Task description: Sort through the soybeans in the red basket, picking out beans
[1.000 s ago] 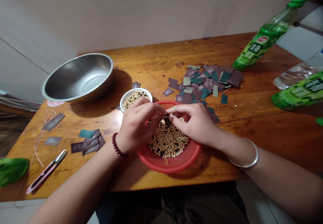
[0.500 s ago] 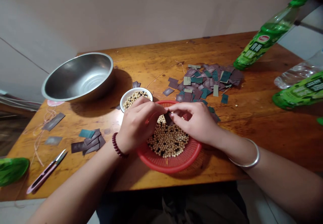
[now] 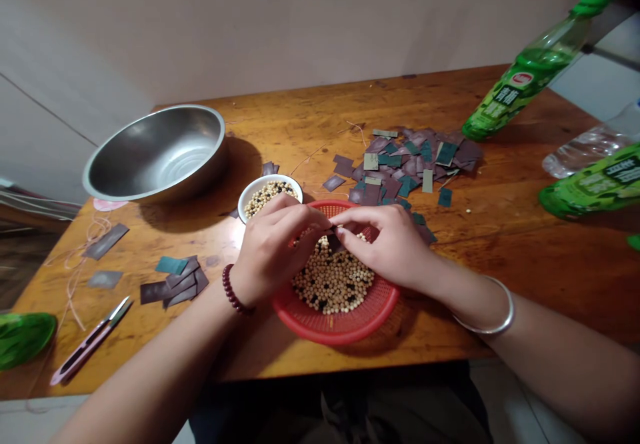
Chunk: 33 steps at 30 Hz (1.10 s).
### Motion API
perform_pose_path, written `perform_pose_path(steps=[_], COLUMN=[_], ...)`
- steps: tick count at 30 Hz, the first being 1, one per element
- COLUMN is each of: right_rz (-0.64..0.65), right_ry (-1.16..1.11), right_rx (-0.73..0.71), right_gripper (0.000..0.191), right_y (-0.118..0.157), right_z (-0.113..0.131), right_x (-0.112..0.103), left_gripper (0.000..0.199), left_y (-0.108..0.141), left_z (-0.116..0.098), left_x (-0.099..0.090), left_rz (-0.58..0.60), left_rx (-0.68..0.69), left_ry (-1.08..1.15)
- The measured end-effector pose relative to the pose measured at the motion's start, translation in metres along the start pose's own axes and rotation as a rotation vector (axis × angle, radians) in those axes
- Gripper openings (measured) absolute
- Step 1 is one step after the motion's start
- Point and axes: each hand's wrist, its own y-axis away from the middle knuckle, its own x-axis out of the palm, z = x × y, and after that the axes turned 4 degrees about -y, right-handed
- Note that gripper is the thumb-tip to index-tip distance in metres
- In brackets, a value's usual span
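A red plastic basket [image 3: 335, 334] holds many pale beads [image 3: 333, 284] mixed with black ones. Over its far part, my left hand [image 3: 283, 241] and my right hand [image 3: 387, 241] meet at the fingertips. Both pinch a small dark patch [image 3: 334, 241] between them, partly hidden by the fingers. A white bowl [image 3: 242, 209] of similar beads stands just beyond my left hand. Behind my right hand lies a loose pile of maroon and green patches [image 3: 413, 161].
A large steel basin [image 3: 155, 154] stands at the back left. Pink-handled snips [image 3: 90, 343], thread [image 3: 75, 287] and a few stacked patches [image 3: 180, 281] lie on the left. Green bottles [image 3: 520, 74] and a clear bottle [image 3: 585, 147] are on the right.
My fingertips have shifted slightly and the dark patch between them has tilted, showing less of its surface. Everything else looks the same.
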Motion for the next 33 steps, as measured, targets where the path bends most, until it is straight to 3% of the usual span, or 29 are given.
perform_pose_path(steps=[21,33], right_rz=[-0.052,0.006], right_ry=[-0.035,-0.045], right_rx=[0.02,0.003], right_gripper=[0.018,0.02], right_y=[0.0005,0.0005], right_z=[-0.0027,-0.0003], right_x=[0.0028,0.0004], left_gripper=[0.007,0.013], left_y=[0.0017,-0.001], left_z=[0.0015,-0.0008], left_x=[0.0018,0.0012], left_rz=[-0.033,-0.125], left_rx=[-0.031,-0.002], left_ry=[0.015,-0.006])
